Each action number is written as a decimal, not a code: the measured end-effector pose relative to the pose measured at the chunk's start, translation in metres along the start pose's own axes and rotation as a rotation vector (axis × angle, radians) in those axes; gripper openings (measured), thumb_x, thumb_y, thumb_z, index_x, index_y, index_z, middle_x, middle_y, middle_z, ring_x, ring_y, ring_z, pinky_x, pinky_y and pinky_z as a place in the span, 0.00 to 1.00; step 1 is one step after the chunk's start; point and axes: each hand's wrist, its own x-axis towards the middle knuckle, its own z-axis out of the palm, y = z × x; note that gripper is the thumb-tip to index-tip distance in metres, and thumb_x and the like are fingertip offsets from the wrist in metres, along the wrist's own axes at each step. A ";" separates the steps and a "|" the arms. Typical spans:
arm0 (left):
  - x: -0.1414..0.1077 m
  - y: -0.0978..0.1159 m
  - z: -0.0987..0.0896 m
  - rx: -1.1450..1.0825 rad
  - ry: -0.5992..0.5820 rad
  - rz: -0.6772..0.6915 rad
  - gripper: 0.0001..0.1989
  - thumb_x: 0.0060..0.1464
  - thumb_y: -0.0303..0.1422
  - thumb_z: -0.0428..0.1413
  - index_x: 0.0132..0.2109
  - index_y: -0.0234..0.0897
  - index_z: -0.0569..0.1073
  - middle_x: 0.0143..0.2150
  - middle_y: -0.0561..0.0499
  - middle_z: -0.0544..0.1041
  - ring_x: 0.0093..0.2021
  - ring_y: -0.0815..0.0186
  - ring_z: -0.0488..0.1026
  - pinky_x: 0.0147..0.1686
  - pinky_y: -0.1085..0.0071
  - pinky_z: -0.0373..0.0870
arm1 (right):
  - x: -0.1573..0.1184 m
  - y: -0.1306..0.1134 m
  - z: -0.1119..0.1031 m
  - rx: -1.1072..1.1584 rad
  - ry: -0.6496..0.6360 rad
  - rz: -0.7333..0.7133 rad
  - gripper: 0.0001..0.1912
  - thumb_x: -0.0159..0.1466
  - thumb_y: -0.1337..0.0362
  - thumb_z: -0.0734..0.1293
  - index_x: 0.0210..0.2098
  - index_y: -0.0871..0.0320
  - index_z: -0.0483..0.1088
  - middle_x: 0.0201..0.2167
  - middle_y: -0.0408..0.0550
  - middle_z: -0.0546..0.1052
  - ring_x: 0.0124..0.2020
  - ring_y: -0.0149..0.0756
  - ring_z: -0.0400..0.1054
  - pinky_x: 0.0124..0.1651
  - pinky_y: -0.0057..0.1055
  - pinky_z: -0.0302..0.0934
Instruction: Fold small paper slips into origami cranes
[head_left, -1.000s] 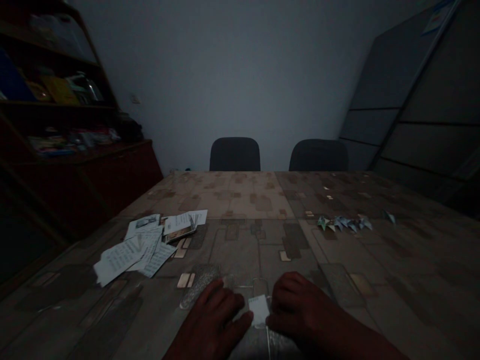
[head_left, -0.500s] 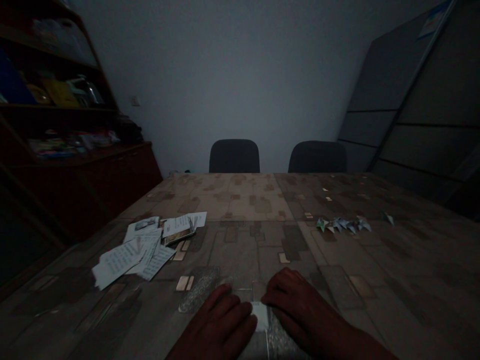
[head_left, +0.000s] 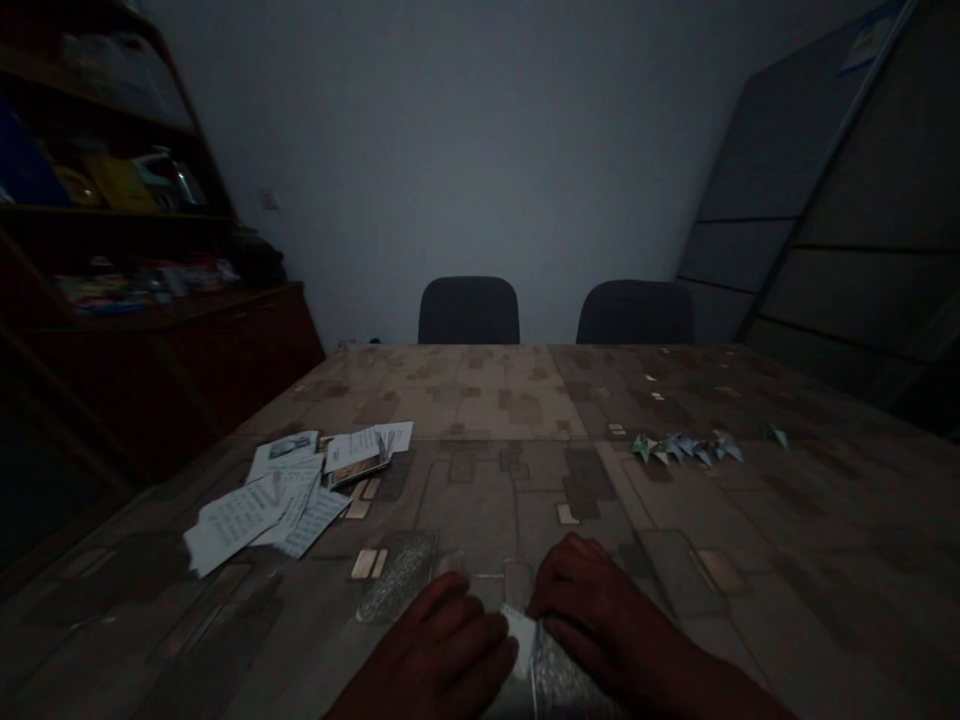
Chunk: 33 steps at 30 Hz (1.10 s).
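A small white piece of paper (head_left: 520,640) lies between my two hands at the near edge of the table. My left hand (head_left: 442,650) has its fingers curled at the paper's left side, with the fingertips on it. At the upper right of the paper, my right hand (head_left: 592,610) is closed with its thumb and fingers pinched on the paper's edge. Part of the paper is hidden under the fingers. Several printed paper sheets (head_left: 240,522) are spread in a pile to the left. Small folded paper pieces (head_left: 681,448) stand in a row to the right.
The table (head_left: 487,400) has a patterned cover. Beyond its far edge stand two dark chairs (head_left: 469,312), (head_left: 636,314) against a wall. On the left is a shelf unit (head_left: 161,325) with various items; a grey cabinet (head_left: 757,160) stands on the right.
The white paper has tilted slightly between my hands. My left hand has shifted a little to the right, while my right hand has barely moved.
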 end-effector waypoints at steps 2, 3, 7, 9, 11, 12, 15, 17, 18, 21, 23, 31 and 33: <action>0.000 -0.001 0.000 -0.012 0.000 0.000 0.15 0.71 0.30 0.41 0.50 0.39 0.73 0.41 0.50 0.82 0.38 0.64 0.75 0.58 0.57 0.62 | 0.000 -0.002 0.001 0.008 -0.026 -0.018 0.05 0.67 0.71 0.65 0.39 0.56 0.72 0.38 0.44 0.74 0.43 0.36 0.65 0.47 0.34 0.56; 0.000 -0.001 0.000 -0.023 0.005 0.002 0.15 0.71 0.30 0.42 0.50 0.40 0.73 0.40 0.50 0.82 0.37 0.64 0.75 0.57 0.57 0.63 | -0.001 -0.002 0.002 0.011 -0.033 -0.028 0.04 0.68 0.70 0.66 0.37 0.56 0.72 0.37 0.44 0.74 0.42 0.36 0.65 0.47 0.34 0.55; 0.002 -0.001 -0.003 -0.066 0.023 0.005 0.13 0.71 0.32 0.43 0.49 0.40 0.72 0.40 0.51 0.83 0.37 0.65 0.74 0.55 0.58 0.64 | -0.001 0.001 0.009 0.019 -0.001 -0.101 0.03 0.66 0.70 0.67 0.36 0.57 0.72 0.35 0.44 0.75 0.39 0.36 0.66 0.45 0.35 0.55; 0.003 -0.002 -0.006 -0.075 0.040 -0.001 0.12 0.70 0.30 0.44 0.50 0.40 0.72 0.41 0.51 0.83 0.37 0.65 0.74 0.55 0.58 0.64 | -0.001 0.003 0.012 0.016 0.022 -0.140 0.03 0.67 0.69 0.66 0.38 0.57 0.72 0.35 0.45 0.76 0.39 0.37 0.66 0.44 0.35 0.55; 0.003 -0.004 -0.011 -0.088 0.039 0.016 0.13 0.70 0.29 0.43 0.51 0.40 0.71 0.42 0.50 0.83 0.39 0.64 0.75 0.54 0.59 0.65 | -0.001 0.005 0.013 0.003 0.031 -0.167 0.03 0.67 0.68 0.66 0.41 0.56 0.72 0.35 0.45 0.76 0.39 0.37 0.66 0.44 0.35 0.55; 0.003 -0.005 -0.013 -0.095 0.021 0.026 0.13 0.70 0.28 0.43 0.53 0.40 0.71 0.43 0.49 0.83 0.40 0.64 0.75 0.54 0.59 0.65 | -0.001 0.006 0.013 -0.003 0.030 -0.173 0.03 0.68 0.67 0.66 0.41 0.56 0.72 0.35 0.45 0.76 0.40 0.37 0.66 0.45 0.36 0.55; 0.003 -0.010 -0.017 -0.118 -0.033 0.071 0.13 0.70 0.29 0.44 0.54 0.39 0.71 0.45 0.47 0.83 0.42 0.63 0.75 0.54 0.59 0.66 | 0.000 0.008 0.011 -0.007 0.043 -0.179 0.03 0.68 0.66 0.67 0.42 0.56 0.72 0.35 0.45 0.77 0.39 0.37 0.66 0.44 0.35 0.55; 0.002 -0.013 -0.017 -0.127 -0.024 0.086 0.13 0.70 0.30 0.45 0.54 0.39 0.71 0.45 0.45 0.82 0.41 0.62 0.74 0.53 0.58 0.67 | 0.002 0.008 0.009 -0.009 0.064 -0.186 0.03 0.68 0.65 0.66 0.41 0.56 0.72 0.34 0.45 0.77 0.38 0.36 0.66 0.43 0.34 0.55; 0.002 -0.014 -0.016 -0.130 -0.016 0.090 0.13 0.70 0.30 0.45 0.53 0.39 0.71 0.45 0.45 0.82 0.41 0.62 0.74 0.53 0.58 0.67 | 0.002 0.008 0.008 -0.018 0.077 -0.192 0.03 0.69 0.65 0.66 0.40 0.56 0.73 0.33 0.45 0.77 0.37 0.36 0.67 0.42 0.34 0.55; 0.001 -0.015 -0.015 -0.130 -0.001 0.099 0.13 0.70 0.30 0.44 0.54 0.38 0.71 0.45 0.45 0.82 0.42 0.62 0.74 0.54 0.59 0.67 | 0.005 0.006 0.009 -0.066 0.114 -0.236 0.05 0.69 0.63 0.66 0.39 0.56 0.73 0.32 0.45 0.77 0.36 0.36 0.67 0.41 0.34 0.55; 0.001 -0.015 -0.014 -0.130 0.007 0.108 0.13 0.70 0.30 0.44 0.54 0.39 0.71 0.45 0.45 0.82 0.42 0.62 0.74 0.54 0.59 0.67 | 0.006 0.005 0.010 -0.110 0.127 -0.261 0.05 0.69 0.62 0.66 0.38 0.55 0.73 0.31 0.44 0.77 0.35 0.35 0.67 0.40 0.33 0.55; 0.001 -0.013 -0.014 -0.113 -0.001 0.094 0.13 0.70 0.30 0.44 0.50 0.39 0.72 0.45 0.47 0.83 0.39 0.63 0.73 0.55 0.55 0.65 | 0.009 0.000 0.012 -0.130 0.185 -0.323 0.13 0.74 0.62 0.59 0.37 0.57 0.72 0.30 0.44 0.76 0.33 0.34 0.65 0.38 0.32 0.54; 0.001 -0.013 -0.015 -0.115 -0.018 0.083 0.12 0.70 0.30 0.44 0.51 0.40 0.72 0.45 0.47 0.82 0.40 0.63 0.73 0.55 0.55 0.65 | 0.009 0.000 0.014 -0.182 0.160 -0.333 0.15 0.74 0.63 0.57 0.36 0.57 0.72 0.30 0.45 0.76 0.32 0.34 0.64 0.37 0.33 0.53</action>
